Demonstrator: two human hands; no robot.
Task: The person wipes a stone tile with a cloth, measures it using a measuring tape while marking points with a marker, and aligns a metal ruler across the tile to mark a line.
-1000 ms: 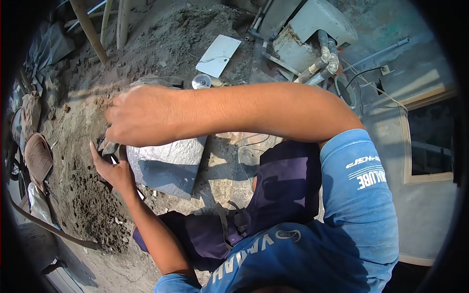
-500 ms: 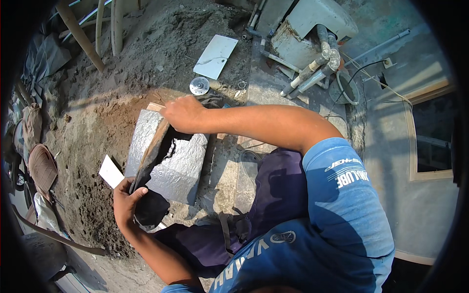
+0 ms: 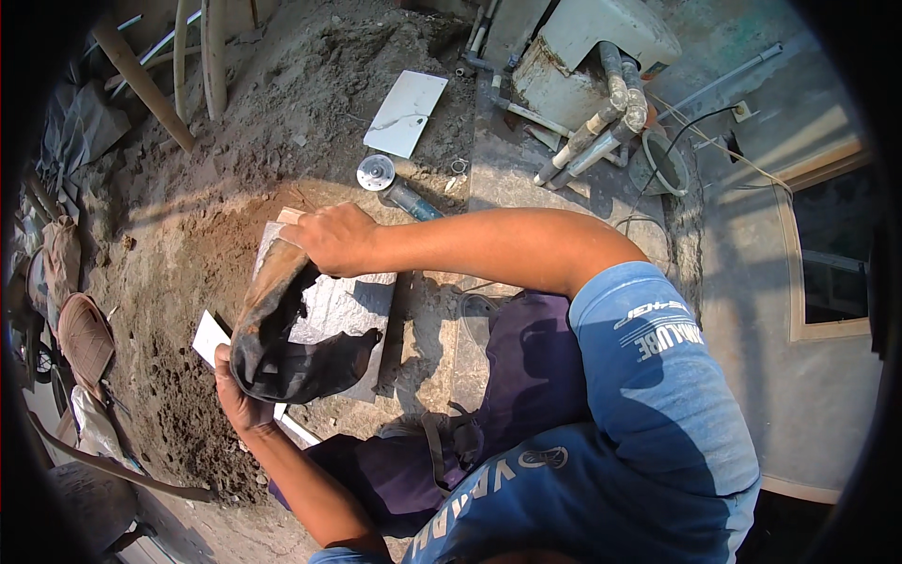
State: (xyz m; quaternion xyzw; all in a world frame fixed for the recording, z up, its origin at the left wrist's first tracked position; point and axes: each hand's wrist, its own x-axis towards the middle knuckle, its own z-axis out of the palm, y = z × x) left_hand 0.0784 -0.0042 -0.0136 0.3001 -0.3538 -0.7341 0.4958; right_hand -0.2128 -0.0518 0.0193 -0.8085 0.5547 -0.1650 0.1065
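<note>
Cloth [image 3: 305,371], dark, worn, held over silver board [image 3: 349,305]; right hand [image 3: 334,240] fingers clamped on its one-o'clock end, left hand [image 3: 241,402] fingers clamped at seven o'clock; grinder [image 3: 412,200] lies beyond, one o'clock.

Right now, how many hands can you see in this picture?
2. The right hand is at the upper end of the dark, dirt-stained material; the left hand is at its lower left edge. Some fingers are hidden, but no other hand shows.
</note>
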